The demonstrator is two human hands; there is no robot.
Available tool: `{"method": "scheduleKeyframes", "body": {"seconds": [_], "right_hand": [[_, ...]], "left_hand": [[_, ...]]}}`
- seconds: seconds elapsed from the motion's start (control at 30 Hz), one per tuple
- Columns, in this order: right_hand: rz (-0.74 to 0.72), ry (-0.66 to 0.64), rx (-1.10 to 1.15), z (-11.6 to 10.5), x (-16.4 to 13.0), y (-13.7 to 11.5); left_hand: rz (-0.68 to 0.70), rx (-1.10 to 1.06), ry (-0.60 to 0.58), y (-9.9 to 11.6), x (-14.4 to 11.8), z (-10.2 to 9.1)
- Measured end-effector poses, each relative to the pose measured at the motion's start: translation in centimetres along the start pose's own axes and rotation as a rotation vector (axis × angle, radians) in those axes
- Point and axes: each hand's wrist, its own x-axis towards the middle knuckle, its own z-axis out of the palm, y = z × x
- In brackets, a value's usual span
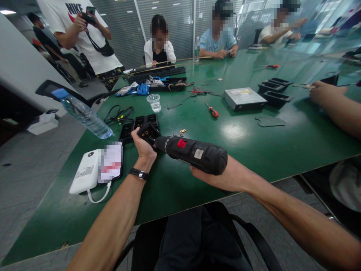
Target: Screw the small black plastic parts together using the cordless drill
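My left hand [145,148] grips a small black plastic box [149,132], tilted so its open side faces up and toward me. Wrapped round the handle of a black cordless drill [194,152], my right hand [214,177] holds it level, with its nose pointing left into the box. The drill's bit is hidden at the box. Just behind the left hand, several similar black boxes [140,122] stand together on the green table [180,195]. A small brass-coloured piece [183,131] and some tiny parts lie just beyond the drill.
A water bottle [84,114], a white power bank [86,171] cabled to a phone [111,162], and a plastic cup [153,102] are near my left. Farther out lie a screwdriver [212,110], a metal drive case [244,99] and black trays [273,92]. Another person's arm [335,103] reaches in from the right.
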Motion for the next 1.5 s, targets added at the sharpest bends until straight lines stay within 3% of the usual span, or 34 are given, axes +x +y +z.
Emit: {"method": "scheduleKeyframes", "body": {"seconds": [0.43, 0.87, 1.13, 1.33, 1.5], "right_hand": [[0.012, -0.030, -0.024, -0.1, 0.0, 0.1], [-0.006, -0.052, -0.062, -0.3, 0.1, -0.5], [0.039, -0.070, -0.053, -0.4, 0.2, -0.7], [0.164, -0.032, 0.080, -0.4, 0.5, -2.0], [0.122, 0.002, 0.056, -0.2, 0.2, -2.0]], "left_hand": [[-0.007, 0.016, 0.005, -0.3, 0.6, -0.7], [-0.010, -0.001, 0.067, -0.2, 0.4, -0.3], [-0.010, 0.023, 0.033, -0.1, 0.1, -0.2], [0.030, 0.003, 0.065, 0.1, -0.2, 0.4], [0.000, 0.018, 0.064, 0.0, -0.1, 0.1]]}}
